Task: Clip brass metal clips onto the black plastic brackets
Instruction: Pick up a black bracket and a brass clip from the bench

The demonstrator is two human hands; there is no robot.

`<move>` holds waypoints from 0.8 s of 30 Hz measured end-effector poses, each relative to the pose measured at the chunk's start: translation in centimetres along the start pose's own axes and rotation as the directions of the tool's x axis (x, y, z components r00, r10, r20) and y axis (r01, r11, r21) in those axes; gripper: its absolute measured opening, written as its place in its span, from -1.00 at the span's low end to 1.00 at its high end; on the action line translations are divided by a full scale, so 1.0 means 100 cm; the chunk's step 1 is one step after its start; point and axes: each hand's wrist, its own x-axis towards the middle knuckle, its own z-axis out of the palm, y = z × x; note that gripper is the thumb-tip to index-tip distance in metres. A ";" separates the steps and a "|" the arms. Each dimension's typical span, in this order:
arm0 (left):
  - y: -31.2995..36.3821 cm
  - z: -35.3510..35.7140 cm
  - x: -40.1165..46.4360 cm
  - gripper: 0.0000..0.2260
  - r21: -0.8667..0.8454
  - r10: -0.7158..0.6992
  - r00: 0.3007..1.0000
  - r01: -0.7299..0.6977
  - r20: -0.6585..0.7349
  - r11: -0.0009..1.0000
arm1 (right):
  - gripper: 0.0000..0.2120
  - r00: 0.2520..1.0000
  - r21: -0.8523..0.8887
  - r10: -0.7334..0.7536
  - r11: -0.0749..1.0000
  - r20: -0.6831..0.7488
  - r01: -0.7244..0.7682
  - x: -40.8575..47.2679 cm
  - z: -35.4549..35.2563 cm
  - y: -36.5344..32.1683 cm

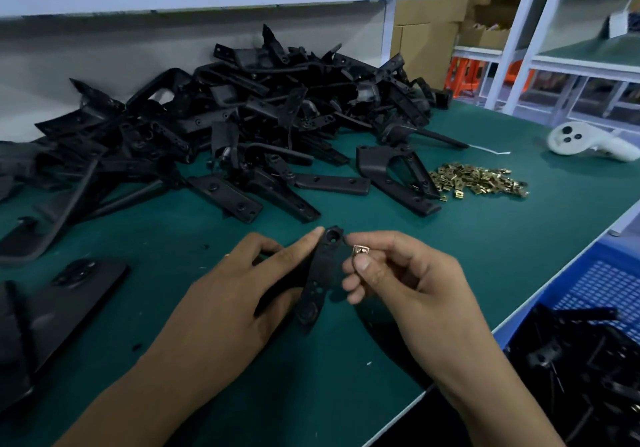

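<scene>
The left hand holds a black bracket above the green bench. The right hand pinches a brass clip just beside the bracket's top end. Behind lie a bracket pile and loose clips.

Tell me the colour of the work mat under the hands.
Dark teal green; the work mat shows plainly in the head view, the only one given.

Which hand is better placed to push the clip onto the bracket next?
The right hand. It already pinches a brass clip just beside the top end of the black bracket, while the left hand grips that bracket and is best left steadying it.
</scene>
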 end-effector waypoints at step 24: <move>0.006 -0.005 -0.001 -0.42 0.008 -0.007 1.000 0.007 -0.002 1.000 | -0.84 0.998 0.037 -0.033 0.999 -0.046 0.035 -0.002 0.007 -0.005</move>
